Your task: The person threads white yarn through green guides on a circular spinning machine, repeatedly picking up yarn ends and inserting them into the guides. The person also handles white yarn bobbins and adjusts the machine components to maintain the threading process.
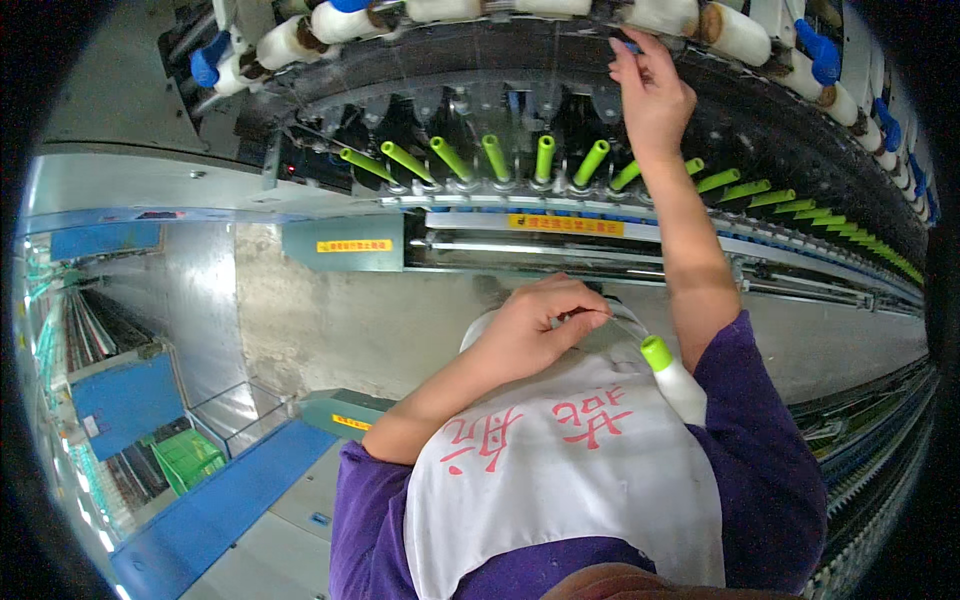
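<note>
My left hand point(548, 322) is in front of my white apron, thumb and forefinger pinched on a thin strand of yarn. The yarn runs from the pinch to a bobbin point(682, 390) wound white on a green tube, which lies tilted against the apron beside my right sleeve. My right hand point(657, 95) reaches up to the dark top part of the spinning machine, just below the white rollers point(665, 15). Its fingers are closed, with a bit of blue at their tips; what they hold cannot be made out. Below it stands a row of bare green tubes point(545, 160).
A metal rail point(540, 250) runs along the machine's front, between the tubes and me. Blue clips point(820, 55) hang among the rollers. At the left are a blue panel point(125, 400) and a green crate point(190, 460). More machinery point(880, 450) stands at the lower right.
</note>
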`<action>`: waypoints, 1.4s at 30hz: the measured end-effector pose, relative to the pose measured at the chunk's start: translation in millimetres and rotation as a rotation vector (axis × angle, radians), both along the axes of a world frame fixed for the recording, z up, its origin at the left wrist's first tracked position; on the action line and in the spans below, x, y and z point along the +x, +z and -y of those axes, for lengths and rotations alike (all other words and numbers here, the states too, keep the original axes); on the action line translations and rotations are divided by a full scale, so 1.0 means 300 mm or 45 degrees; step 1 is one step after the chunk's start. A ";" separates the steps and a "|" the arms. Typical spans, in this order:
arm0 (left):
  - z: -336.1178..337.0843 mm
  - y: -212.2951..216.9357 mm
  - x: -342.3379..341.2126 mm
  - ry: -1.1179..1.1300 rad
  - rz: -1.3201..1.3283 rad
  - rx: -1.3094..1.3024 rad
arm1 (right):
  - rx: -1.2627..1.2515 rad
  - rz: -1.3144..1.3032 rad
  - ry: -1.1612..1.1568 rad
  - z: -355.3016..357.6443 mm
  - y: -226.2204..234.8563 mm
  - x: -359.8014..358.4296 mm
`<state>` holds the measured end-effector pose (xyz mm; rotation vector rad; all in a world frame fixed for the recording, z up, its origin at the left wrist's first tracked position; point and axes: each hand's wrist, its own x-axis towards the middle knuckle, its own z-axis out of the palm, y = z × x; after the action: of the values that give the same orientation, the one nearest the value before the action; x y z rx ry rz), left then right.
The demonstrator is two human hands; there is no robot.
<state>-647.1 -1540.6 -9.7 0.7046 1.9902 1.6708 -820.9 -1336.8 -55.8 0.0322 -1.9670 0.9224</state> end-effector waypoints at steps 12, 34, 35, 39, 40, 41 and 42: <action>0.348 0.022 -0.170 -0.334 -0.063 -0.086 | -0.591 0.004 -0.121 0.114 0.003 -0.055; 0.115 0.070 -0.082 -0.657 0.574 0.190 | -0.530 -0.009 0.120 0.152 0.088 0.141; 0.121 0.077 -0.086 -0.593 0.521 0.224 | -0.487 0.189 0.260 0.150 0.069 0.193; 0.153 0.087 -0.128 -0.008 0.579 0.396 | -0.020 1.337 1.195 0.156 -0.142 0.494; 0.158 0.084 -0.143 0.080 0.557 0.445 | 0.083 1.509 1.262 0.157 -0.216 0.581; 0.156 0.082 -0.146 0.203 0.561 0.467 | -0.111 1.773 1.244 0.151 -0.292 0.643; 0.145 0.075 -0.142 0.115 0.443 0.359 | 0.031 1.778 1.225 0.143 -0.365 0.682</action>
<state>-689.6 -1584.2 12.7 0.3839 1.5838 1.9964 -616.3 -1379.7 -165.3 0.5025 -3.3484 1.8308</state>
